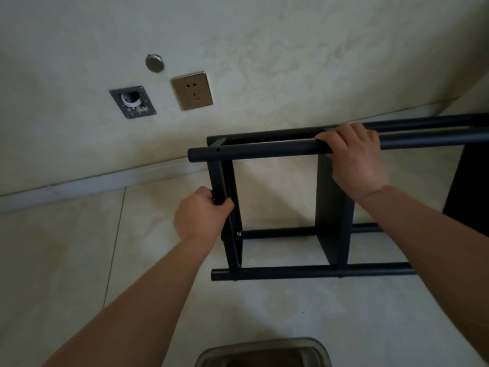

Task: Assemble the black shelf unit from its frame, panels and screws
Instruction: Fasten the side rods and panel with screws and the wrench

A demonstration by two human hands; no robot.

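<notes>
The black shelf unit [264, 151] lies on its side on the pale tiled floor, its round tubes running left to right. My left hand [201, 213] grips the black end panel [232, 207] at the unit's left end. My right hand [354, 154] is closed over the upper front tube. A second black panel [333, 221] stands between the tubes near the middle. A silver screw head [239, 233] shows on the end panel where a lower tube meets it. The unit's right part runs out of view.
A cream wall stands close behind the unit, with a brass socket [192, 90], a round metal cap [154, 63] and an open metal wall box [132, 102]. A grey skirting [92, 182] runs along the floor. A translucent container rim [264, 352] sits at the bottom edge.
</notes>
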